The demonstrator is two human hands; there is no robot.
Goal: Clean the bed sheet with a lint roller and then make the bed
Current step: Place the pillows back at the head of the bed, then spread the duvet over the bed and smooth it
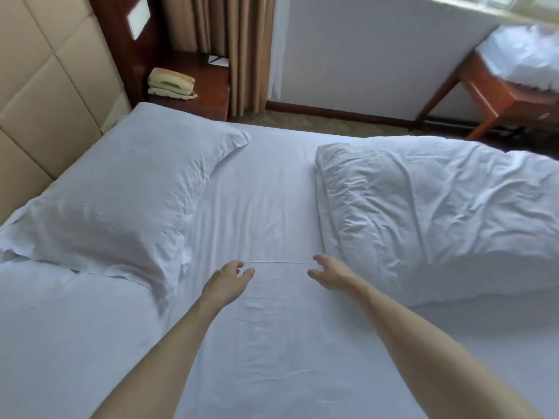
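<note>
White bed sheet [272, 207] lies flat under my 2 hands, with 1 raised crease [275, 262] running between them. My left hand [227, 282] and right hand [331, 275] are loosely curled, gripping nothing. A pillow [121, 192] lies left by the headboard [36, 101] and a folded duvet [438, 213] lies right; bare sheet runs between them to the far edge.

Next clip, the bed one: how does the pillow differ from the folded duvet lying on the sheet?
The pillow lies beside the headboard on the left; the duvet sits on the right, apart from it. The pillow is one flattish cushion with loose flap edges; the duvet is folded over itself and bulkier. The pillow has light wrinkles, the duvet deep creases. Both are white and rest on the sheet.
</note>
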